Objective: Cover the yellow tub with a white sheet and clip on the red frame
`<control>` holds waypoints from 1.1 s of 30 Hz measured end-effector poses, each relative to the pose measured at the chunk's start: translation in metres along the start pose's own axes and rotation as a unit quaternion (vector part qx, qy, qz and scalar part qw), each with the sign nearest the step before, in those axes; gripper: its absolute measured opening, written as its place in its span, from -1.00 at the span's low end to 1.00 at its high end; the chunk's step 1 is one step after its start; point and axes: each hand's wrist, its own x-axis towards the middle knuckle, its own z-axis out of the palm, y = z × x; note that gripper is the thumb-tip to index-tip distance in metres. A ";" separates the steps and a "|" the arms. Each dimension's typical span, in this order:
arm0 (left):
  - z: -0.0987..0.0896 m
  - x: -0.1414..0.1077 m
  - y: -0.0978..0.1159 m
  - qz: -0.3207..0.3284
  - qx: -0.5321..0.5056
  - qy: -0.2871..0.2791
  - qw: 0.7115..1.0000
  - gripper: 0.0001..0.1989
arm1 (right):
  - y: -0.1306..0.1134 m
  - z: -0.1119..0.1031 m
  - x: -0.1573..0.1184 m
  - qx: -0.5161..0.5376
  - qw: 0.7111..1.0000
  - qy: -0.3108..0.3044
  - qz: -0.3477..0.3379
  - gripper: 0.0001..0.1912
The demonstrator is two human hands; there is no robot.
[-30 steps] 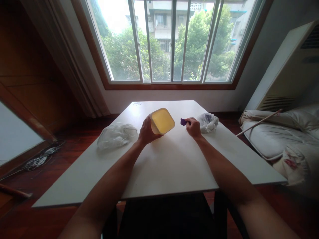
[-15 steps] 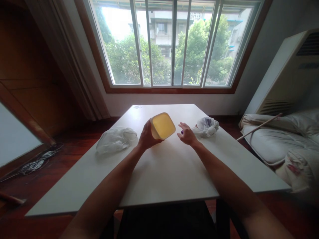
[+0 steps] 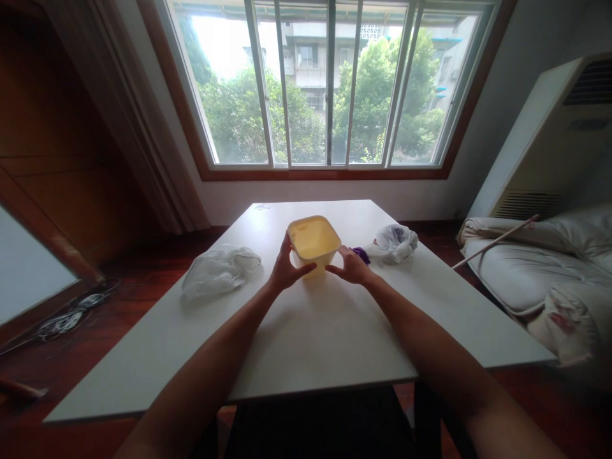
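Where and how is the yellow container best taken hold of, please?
The yellow container is probably best held by opposite sides, below the rim, left hand from the left, right hand from the right: it is squarish and open-topped, so this should balance it and leave its top uncovered.

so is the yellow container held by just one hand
No, the left hand and right hand hold the yellow container from opposite sides.
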 end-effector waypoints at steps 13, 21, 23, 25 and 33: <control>0.015 -0.012 -0.023 -0.069 -0.028 -0.031 0.997 0.02 | -0.003 0.006 -0.002 0.068 0.997 -0.024 0.013 -0.25; 0.015 -0.012 -0.022 -0.083 0.000 -0.026 0.996 -0.04 | -0.006 0.006 -0.004 0.076 0.996 -0.032 0.041 -0.25; 0.014 -0.012 -0.022 -0.089 0.005 -0.028 0.996 -0.07 | -0.006 0.006 -0.004 0.077 0.996 -0.031 0.040 -0.25; 0.015 -0.012 -0.022 -0.100 0.012 -0.030 0.994 -0.14 | -0.006 0.006 -0.003 0.070 0.996 -0.030 0.040 -0.26; 0.019 -0.017 -0.024 -0.165 0.077 -0.080 0.980 -0.49 | -0.002 0.010 -0.002 -0.009 0.991 0.005 0.131 -0.33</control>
